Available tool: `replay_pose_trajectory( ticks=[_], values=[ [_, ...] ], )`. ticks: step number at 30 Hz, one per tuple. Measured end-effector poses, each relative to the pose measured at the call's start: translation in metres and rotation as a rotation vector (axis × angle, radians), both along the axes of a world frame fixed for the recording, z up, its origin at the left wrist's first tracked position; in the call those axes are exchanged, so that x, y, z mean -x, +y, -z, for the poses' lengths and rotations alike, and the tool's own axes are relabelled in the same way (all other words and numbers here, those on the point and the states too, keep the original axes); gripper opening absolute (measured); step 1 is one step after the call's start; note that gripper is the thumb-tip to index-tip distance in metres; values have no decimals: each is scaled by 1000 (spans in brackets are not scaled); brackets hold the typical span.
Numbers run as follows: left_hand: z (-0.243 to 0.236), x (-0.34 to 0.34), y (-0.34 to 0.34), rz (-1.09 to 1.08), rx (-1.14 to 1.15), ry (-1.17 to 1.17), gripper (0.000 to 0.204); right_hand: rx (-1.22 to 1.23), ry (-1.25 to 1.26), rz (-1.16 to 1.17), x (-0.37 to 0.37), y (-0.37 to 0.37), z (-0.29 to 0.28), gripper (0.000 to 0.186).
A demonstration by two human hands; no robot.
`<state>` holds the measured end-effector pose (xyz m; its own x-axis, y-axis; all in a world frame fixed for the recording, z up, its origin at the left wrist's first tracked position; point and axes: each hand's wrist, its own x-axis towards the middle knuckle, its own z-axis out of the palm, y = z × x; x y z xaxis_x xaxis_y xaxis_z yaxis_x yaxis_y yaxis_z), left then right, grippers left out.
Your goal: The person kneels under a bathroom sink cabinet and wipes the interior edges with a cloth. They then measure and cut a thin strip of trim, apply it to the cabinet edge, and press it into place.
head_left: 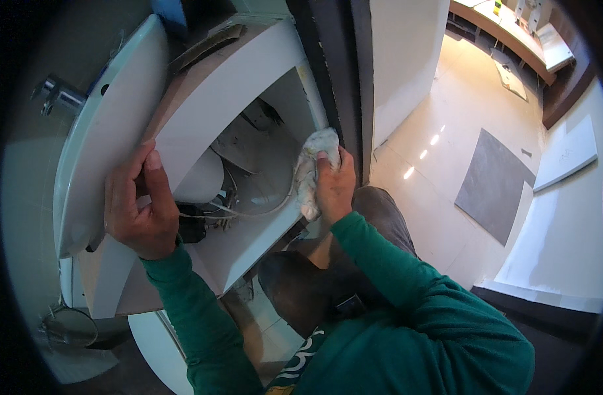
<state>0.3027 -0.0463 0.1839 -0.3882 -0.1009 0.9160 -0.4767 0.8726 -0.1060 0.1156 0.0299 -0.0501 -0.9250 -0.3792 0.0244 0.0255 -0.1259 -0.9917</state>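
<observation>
Right hand: my right hand (336, 183) is closed around a crumpled white cloth (307, 174), thumb on its near face.
Cloth: it sits at the right side of the opening in the white cabinet frame (212, 108), just beside the dark door frame (344, 72).
Left hand: my left hand (142, 207) is at the left part of that frame, thumb and index finger raised at its edge — I cannot tell whether they pinch it or only touch it.
Inside the cabinet: thin cables (234, 212) run in a tangle near a white rounded body (204, 179).
Basin: left of my left hand is the white basin (120, 122), with a chrome faucet (63, 97) at its far left.
Countertop: a loose brown strip (209, 47) lies at the far end, right of the basin.
Floor: beyond the door frame, well to my right, 1 grey sheet (494, 183) lies on pale tiles (423, 197) — 1 white panel (568, 155) is farther right.
</observation>
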Motion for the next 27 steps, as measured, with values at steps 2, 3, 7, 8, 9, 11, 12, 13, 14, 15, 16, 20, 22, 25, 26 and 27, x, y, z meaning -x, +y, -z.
replay_pose_trajectory(
  ticks=[2, 3, 7, 8, 9, 11, 12, 13, 14, 15, 16, 20, 22, 25, 26, 27],
  values=[
    [-7, -1, 3, 0, -9, -30, 12, 23, -276, 22, 9, -11, 26, 63],
    [-7, 1, 4, 5, -19, -38, 13, 95, -347, 20, 13, -15, 30, 61],
    [-3, -1, -1, 3, 35, -72, 13, 323, -548, 40, 16, -30, 28, 47],
    [-3, -3, -1, -3, 30, -67, 13, 361, -584, 43, 12, -32, 21, 42],
    [-3, -5, 0, -9, 25, -63, 13, 397, -624, 39, 10, -32, 15, 35],
    [-4, -5, 0, -4, 16, -66, 13, 470, -692, 41, 11, -30, 5, 20],
    [-4, -3, -1, 5, 10, -64, 13, 506, -706, 39, 14, -30, 4, 19],
    [-3, 0, -1, 5, 16, -58, 13, 543, -720, 38, 17, -30, 1, 18],
    [-2, 0, 1, -4, 21, -55, 13, 577, -739, 28, 17, -30, -7, 17],
    [-3, 1, 1, -13, 27, -52, 13, 602, -744, -1, 16, -31, -17, 17],
    [-5, 3, 1, -1, 30, -42, 14, 627, -748, -31, 16, -33, -26, 18],
    [-3, -1, 4, 6, -25, -23, 15, 661, -853, -82, 13, -18, -76, 19],
    [-3, 1, 7, 13, -63, -8, 16, 699, -818, -52, 15, -26, -84, 19],
    [-5, 5, 6, 40, -81, 34, 17, 724, -727, 8, 10, -36, -102, 19],
    [-3, 5, 6, 44, -74, 44, 18, 721, -693, 30, 7, -38, -104, 19],
    [-1, 4, 5, 48, -68, 54, 18, 705, -676, 25, 8, -40, -106, 19]
  ],
)
